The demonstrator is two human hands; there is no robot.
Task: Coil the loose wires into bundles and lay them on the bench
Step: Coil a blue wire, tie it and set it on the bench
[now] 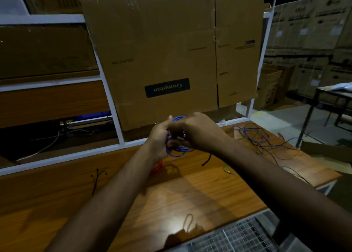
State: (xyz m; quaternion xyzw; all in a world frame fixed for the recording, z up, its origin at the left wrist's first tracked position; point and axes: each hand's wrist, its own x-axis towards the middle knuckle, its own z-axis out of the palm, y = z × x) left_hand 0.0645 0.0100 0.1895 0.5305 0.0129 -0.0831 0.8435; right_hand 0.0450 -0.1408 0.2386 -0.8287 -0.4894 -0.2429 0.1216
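Both my hands are raised above the wooden bench, close together. My left hand grips a coil of blue wire, whose loops hang below and show above the fingers. My right hand is closed on the same coil from the right. A loose tangle of blue and dark wire lies on the bench at the right. A red wire bundle lies under my left wrist, partly hidden. Short pieces lie nearby: a dark red one, a green one and a dark forked one.
A large cardboard box stands upright at the back of the bench against a white frame. A wire mesh surface sits at the near right edge. Stacked cartons and a dark table stand off to the right.
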